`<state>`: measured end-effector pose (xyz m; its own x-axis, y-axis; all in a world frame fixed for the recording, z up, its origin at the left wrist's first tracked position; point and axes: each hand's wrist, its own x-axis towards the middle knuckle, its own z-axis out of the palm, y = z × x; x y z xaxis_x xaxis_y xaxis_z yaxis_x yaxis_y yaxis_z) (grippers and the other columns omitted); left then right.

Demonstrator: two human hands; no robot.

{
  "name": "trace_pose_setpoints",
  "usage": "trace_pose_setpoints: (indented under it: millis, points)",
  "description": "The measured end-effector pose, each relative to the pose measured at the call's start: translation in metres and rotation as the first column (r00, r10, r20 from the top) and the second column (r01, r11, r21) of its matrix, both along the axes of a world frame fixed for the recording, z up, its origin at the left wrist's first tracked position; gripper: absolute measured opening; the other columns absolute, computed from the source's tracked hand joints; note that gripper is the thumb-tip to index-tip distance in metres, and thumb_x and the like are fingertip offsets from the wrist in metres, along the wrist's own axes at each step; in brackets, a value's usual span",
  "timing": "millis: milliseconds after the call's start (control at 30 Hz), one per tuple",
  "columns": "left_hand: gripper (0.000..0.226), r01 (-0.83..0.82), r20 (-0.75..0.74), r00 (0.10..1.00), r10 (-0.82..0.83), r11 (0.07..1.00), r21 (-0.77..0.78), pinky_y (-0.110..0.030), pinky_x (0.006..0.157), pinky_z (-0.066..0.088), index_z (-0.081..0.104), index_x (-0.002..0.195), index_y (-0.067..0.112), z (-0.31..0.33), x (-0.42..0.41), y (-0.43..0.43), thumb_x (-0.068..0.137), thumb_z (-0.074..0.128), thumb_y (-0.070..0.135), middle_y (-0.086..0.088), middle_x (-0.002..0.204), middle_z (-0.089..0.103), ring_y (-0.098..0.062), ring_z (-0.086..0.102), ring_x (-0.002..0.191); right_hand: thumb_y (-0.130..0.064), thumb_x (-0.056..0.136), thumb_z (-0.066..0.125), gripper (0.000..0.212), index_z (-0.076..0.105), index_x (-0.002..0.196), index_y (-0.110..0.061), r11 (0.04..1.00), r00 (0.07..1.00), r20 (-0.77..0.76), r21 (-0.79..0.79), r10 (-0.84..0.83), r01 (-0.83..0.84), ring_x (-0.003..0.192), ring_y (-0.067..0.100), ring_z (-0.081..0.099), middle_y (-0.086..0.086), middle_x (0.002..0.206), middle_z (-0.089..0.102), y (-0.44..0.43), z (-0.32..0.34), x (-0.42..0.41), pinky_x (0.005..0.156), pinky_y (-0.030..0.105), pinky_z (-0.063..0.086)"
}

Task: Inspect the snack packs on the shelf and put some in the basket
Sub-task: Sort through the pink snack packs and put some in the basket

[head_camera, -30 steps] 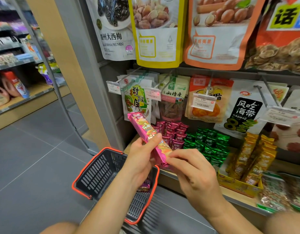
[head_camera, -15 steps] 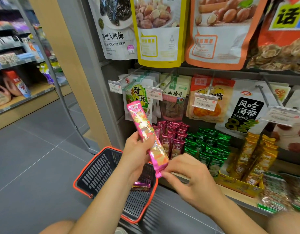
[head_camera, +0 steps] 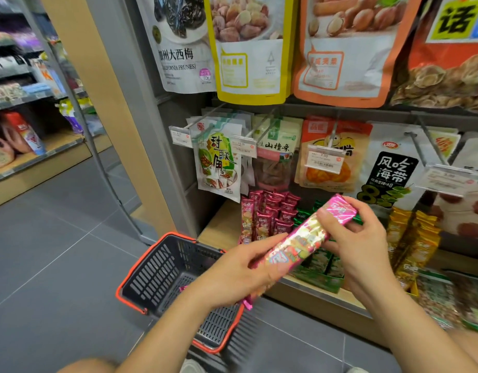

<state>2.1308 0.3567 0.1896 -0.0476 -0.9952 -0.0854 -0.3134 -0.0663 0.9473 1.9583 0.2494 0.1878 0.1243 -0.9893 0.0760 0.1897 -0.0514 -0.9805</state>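
Observation:
A long pink snack pack (head_camera: 300, 240) lies slanted between both hands, in front of the bottom shelf. My left hand (head_camera: 240, 273) grips its lower end, and my right hand (head_camera: 359, 238) pinches its upper end near the green packs. Below the hands, a dark basket with an orange rim (head_camera: 162, 267) stands on the floor; a bit of pink wrapper (head_camera: 183, 288) shows inside it. More pink packs (head_camera: 267, 216) stand in a row on the shelf.
Green packs (head_camera: 321, 267) and yellow packs (head_camera: 413, 238) fill display boxes on the bottom shelf. Hanging snack bags with price tags (head_camera: 324, 158) cover the pegs above. A grey upright post (head_camera: 141, 109) borders the shelf on the left, with grey tiled floor (head_camera: 52, 259) beyond.
The pink pack has swung from pointing up-left to pointing up-right. My right hand moved up from the pack's lower end to its upper end, and my left hand now holds the lower end.

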Motion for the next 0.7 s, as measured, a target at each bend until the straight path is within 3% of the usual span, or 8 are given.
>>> trace_pose_setpoints:
  millis: [67, 167, 300, 433, 567, 700]
  points:
    - [0.074, -0.054, 0.161, 0.985, 0.062, 0.997, -0.055, -0.011, 0.084, 0.046, 0.049, 0.138, 0.041, -0.002, 0.004, 0.003, 0.07, 0.079, 0.046, 0.022, 0.115, 0.065, 0.008, 0.061, 0.099, -0.018, 0.081, 0.076, 0.031, 0.059, 0.1, -0.034, 0.997, 0.997, 0.036, 0.015, -0.074, 0.073, 0.081, 0.012, 0.072, 0.004, 0.099, 0.071, -0.004, 0.0, -0.003, 0.057, 0.024, 0.057]
    - [0.065, -0.112, 0.462, 0.856, 0.234, 0.955, -0.276, -0.01, 0.081, 0.042, 0.057, 0.129, 0.039, -0.004, 0.007, 0.004, 0.069, 0.08, 0.042, 0.02, 0.106, 0.059, 0.007, 0.055, 0.098, -0.02, 0.079, 0.078, 0.033, 0.058, 0.106, -0.023, 0.99, 0.99, 0.049, 0.049, -0.134, 0.131, 0.081, 0.013, 0.073, 0.005, 0.097, 0.071, -0.007, -0.002, -0.005, 0.058, 0.027, 0.058]
    - [0.051, -0.168, 0.504, 0.77, 0.391, 0.886, -0.431, -0.009, 0.078, 0.042, 0.067, 0.118, 0.031, 0.002, 0.023, 0.007, 0.07, 0.084, 0.038, 0.016, 0.1, 0.059, 0.001, 0.056, 0.095, -0.025, 0.077, 0.08, 0.039, 0.056, 0.107, -0.02, 0.978, 0.983, 0.028, 0.111, -0.179, 0.175, 0.089, 0.019, 0.072, 0.004, 0.101, 0.068, -0.009, -0.006, -0.006, 0.069, 0.039, 0.061]
    - [0.054, -0.153, 0.582, 0.721, 0.376, 0.905, -0.396, -0.002, 0.077, 0.038, 0.066, 0.12, 0.028, 0.008, 0.037, 0.011, 0.07, 0.084, 0.035, 0.018, 0.102, 0.06, 0.007, 0.054, 0.094, -0.025, 0.079, 0.079, 0.031, 0.056, 0.1, -0.022, 0.978, 0.985, 0.042, 0.131, -0.166, 0.159, 0.082, 0.011, 0.072, 0.004, 0.1, 0.068, -0.007, -0.008, -0.006, 0.064, 0.035, 0.061]
    - [0.055, -0.142, 0.67, 0.678, 0.301, 0.949, -0.283, -0.005, 0.074, 0.038, 0.059, 0.125, 0.032, 0.012, 0.043, 0.013, 0.074, 0.081, 0.031, 0.018, 0.107, 0.059, 0.003, 0.053, 0.095, -0.024, 0.079, 0.078, 0.031, 0.055, 0.098, -0.019, 0.98, 0.989, 0.027, 0.135, -0.149, 0.144, 0.079, 0.01, 0.072, 0.005, 0.098, 0.067, -0.003, -0.006, -0.003, 0.063, 0.036, 0.061]
    - [0.045, -0.052, 0.795, 0.561, 0.232, 0.968, -0.247, -0.009, 0.068, 0.032, 0.053, 0.118, 0.038, 0.01, 0.038, 0.011, 0.076, 0.069, 0.042, 0.02, 0.101, 0.054, -0.002, 0.049, 0.094, -0.021, 0.081, 0.076, 0.027, 0.053, 0.094, -0.013, 0.99, 0.994, 0.011, 0.092, -0.111, 0.109, 0.074, 0.011, 0.073, 0.008, 0.092, 0.068, 0.003, -0.006, 0.0, 0.053, 0.028, 0.058]
